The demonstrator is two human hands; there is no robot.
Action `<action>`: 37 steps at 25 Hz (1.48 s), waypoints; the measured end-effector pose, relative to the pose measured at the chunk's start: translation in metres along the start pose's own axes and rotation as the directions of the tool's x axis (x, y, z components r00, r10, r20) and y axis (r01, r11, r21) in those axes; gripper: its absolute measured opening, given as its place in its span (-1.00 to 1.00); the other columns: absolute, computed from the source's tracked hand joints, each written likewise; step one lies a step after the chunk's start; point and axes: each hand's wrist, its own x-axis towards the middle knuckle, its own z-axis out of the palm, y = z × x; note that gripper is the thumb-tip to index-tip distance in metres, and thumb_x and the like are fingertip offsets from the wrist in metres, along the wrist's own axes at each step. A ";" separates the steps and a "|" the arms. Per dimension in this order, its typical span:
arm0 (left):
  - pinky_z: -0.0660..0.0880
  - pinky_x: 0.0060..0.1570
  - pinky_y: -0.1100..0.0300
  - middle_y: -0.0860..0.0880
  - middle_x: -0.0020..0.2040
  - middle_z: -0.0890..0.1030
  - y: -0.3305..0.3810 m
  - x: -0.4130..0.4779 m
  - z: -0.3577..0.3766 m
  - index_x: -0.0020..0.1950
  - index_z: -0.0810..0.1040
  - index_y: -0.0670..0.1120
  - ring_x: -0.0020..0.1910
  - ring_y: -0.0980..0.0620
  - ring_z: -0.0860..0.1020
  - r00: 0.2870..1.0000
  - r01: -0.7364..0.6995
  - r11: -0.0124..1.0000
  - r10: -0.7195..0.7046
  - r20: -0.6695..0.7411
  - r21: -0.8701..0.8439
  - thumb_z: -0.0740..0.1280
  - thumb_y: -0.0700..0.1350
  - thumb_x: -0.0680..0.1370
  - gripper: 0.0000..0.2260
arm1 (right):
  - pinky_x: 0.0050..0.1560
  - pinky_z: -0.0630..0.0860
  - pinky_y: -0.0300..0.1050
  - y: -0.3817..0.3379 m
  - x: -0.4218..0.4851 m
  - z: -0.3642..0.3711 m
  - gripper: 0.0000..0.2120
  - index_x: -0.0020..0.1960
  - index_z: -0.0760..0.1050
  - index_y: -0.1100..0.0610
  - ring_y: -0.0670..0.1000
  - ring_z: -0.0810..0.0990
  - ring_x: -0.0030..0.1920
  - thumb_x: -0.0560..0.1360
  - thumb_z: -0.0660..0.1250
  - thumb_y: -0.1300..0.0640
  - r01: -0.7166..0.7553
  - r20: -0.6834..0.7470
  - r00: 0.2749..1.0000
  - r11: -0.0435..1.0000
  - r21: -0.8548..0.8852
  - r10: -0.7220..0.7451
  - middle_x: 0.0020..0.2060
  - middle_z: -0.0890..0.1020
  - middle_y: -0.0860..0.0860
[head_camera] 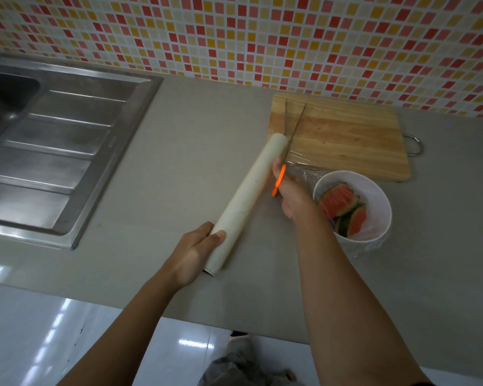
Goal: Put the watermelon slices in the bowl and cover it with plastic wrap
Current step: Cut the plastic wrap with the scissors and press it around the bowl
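With the watermelon slices (343, 208) already in the white round bowl (379, 199) under loose film, the left hand (195, 250) clamps the white plastic-wrap roll (248, 201) left of that bowl, while the right hand (292, 197), fingers closed through orange-handled scissors (286, 151) with blades spread, should keep the film taut and cut close to the roll.

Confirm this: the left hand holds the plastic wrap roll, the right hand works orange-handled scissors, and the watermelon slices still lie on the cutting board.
Not quite. The head view shows the watermelon slices already in the white bowl, under wrap; the cutting board holds none. The left hand does hold the roll, and the right hand the scissors.
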 end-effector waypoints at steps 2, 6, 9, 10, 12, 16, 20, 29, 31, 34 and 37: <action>0.25 -0.33 0.19 0.18 -0.42 0.44 -0.002 -0.003 -0.004 -0.36 0.39 0.10 -0.41 0.17 0.36 1.000 0.009 1.000 -0.009 0.015 0.005 0.20 0.20 0.42 -0.76 | -0.33 0.33 -0.21 -0.002 0.003 0.001 -0.53 -0.25 0.52 0.13 -0.11 0.41 -0.31 0.37 0.29 -0.31 0.000 -0.017 1.000 1.000 0.012 0.000 -0.36 0.46 -0.09; 0.26 -0.29 0.12 0.11 -0.36 0.42 -0.005 -0.006 -0.010 -0.29 0.39 -0.02 -0.38 0.12 0.37 1.000 0.003 1.000 -0.003 0.012 0.003 0.18 0.29 0.36 -0.63 | -0.21 0.38 -0.18 -0.009 0.006 0.005 -0.58 -0.36 0.47 0.02 -0.14 0.45 -0.25 0.33 0.27 -0.35 0.042 -0.022 0.999 0.999 0.021 -0.041 -0.30 0.51 -0.14; 0.28 -0.24 0.06 -0.04 -0.29 0.43 -0.008 -0.009 -0.015 -0.19 0.41 -0.18 -0.31 0.02 0.39 1.000 -0.016 1.000 0.016 -0.012 -0.002 0.18 0.29 0.35 -0.50 | -0.16 0.40 -0.14 -0.018 0.004 0.007 -0.59 -0.38 0.45 0.02 -0.06 0.49 -0.29 0.37 0.27 -0.31 0.069 -0.060 0.996 0.997 0.023 -0.068 -0.32 0.53 -0.09; 0.29 -0.24 0.06 -0.07 -0.27 0.44 -0.009 -0.011 -0.016 -0.16 0.42 -0.21 -0.29 -0.01 0.40 0.999 -0.012 1.000 0.011 -0.037 -0.025 0.18 0.29 0.34 -0.47 | -0.12 0.42 -0.09 -0.020 0.000 0.008 -0.57 -0.39 0.45 0.03 0.00 0.54 -0.26 0.36 0.26 -0.32 0.068 -0.063 0.996 0.998 -0.009 -0.069 -0.33 0.55 -0.08; 0.31 -0.26 0.14 -0.06 -0.27 0.44 -0.010 -0.013 -0.015 -0.16 0.42 -0.22 -0.30 0.03 0.40 0.993 -0.003 0.996 -0.007 -0.120 -0.085 0.19 0.29 0.33 -0.47 | -0.03 0.47 -0.01 -0.017 -0.014 0.011 -0.55 -0.39 0.45 0.03 0.13 0.60 -0.16 0.32 0.26 -0.35 0.070 -0.053 0.995 0.973 -0.222 -0.083 -0.31 0.62 -0.01; 0.32 -0.42 0.34 0.01 -0.31 0.44 -0.006 -0.011 -0.014 -0.24 0.40 -0.09 -0.41 0.19 0.39 0.962 0.025 0.998 -0.039 -0.269 -0.057 0.17 0.24 0.40 -0.62 | -0.23 0.42 -0.10 0.021 -0.068 0.019 -0.70 -0.28 0.46 0.09 0.16 0.60 -0.17 0.34 0.37 -0.15 0.196 -0.069 0.951 0.764 -0.615 -0.300 -0.30 0.63 0.06; 0.39 -0.39 0.15 -0.04 -0.26 0.48 -0.004 -0.004 -0.014 -0.22 0.39 -0.07 -0.27 -0.03 0.48 0.928 0.109 0.974 -0.029 -0.371 0.196 0.16 0.18 0.52 -0.67 | -0.18 0.42 -0.02 0.035 -0.094 0.026 -0.70 -0.03 0.40 0.21 0.22 0.57 -0.04 0.40 0.33 0.00 0.155 -0.047 0.944 0.562 -0.812 -0.328 -0.09 0.62 0.18; 0.43 -0.09 0.01 -0.19 -0.06 0.51 -0.002 -0.004 0.000 0.03 0.43 -0.17 -0.04 -0.26 0.52 0.914 0.148 0.844 0.083 -0.397 0.516 0.14 0.06 0.59 -0.70 | -0.10 0.43 -0.02 0.029 -0.107 0.034 -0.76 -0.01 0.43 0.25 0.22 0.57 0.01 0.43 0.28 0.09 0.162 0.020 0.967 0.556 -0.815 -0.253 -0.02 0.62 0.20; 0.38 -0.03 -0.01 -0.23 0.08 0.51 -0.002 -0.006 0.002 0.28 0.38 -0.20 0.04 -0.28 0.51 0.921 0.176 0.797 0.073 -0.382 0.577 0.13 0.05 0.60 -0.61 | -0.09 0.41 -0.01 0.032 -0.109 0.033 -0.76 -0.01 0.44 0.24 0.21 0.55 0.01 0.42 0.29 0.09 0.178 0.027 0.963 0.561 -0.809 -0.267 -0.02 0.60 0.20; 0.42 0.00 -0.03 -0.23 0.14 0.40 -0.002 -0.010 0.005 0.42 0.24 -0.20 0.04 -0.31 0.51 0.931 0.204 0.789 0.026 -0.364 0.580 0.10 0.07 0.60 -0.52 | -0.05 0.34 -0.01 0.036 -0.112 0.032 -0.74 0.02 0.42 0.25 0.20 0.49 0.05 0.43 0.28 0.09 0.176 -0.007 0.961 0.629 -0.757 -0.277 0.01 0.55 0.20; 0.44 -0.01 -0.04 -0.22 0.23 0.38 0.000 -0.012 0.007 0.47 0.17 -0.21 0.09 -0.29 0.51 0.931 0.242 0.739 0.006 -0.365 0.629 0.07 0.09 0.60 -0.46 | 0.01 0.35 -0.01 0.034 -0.115 0.032 -0.72 0.08 0.39 0.27 0.20 0.47 0.09 0.44 0.27 0.13 0.183 -0.001 0.964 0.670 -0.719 -0.264 0.06 0.52 0.22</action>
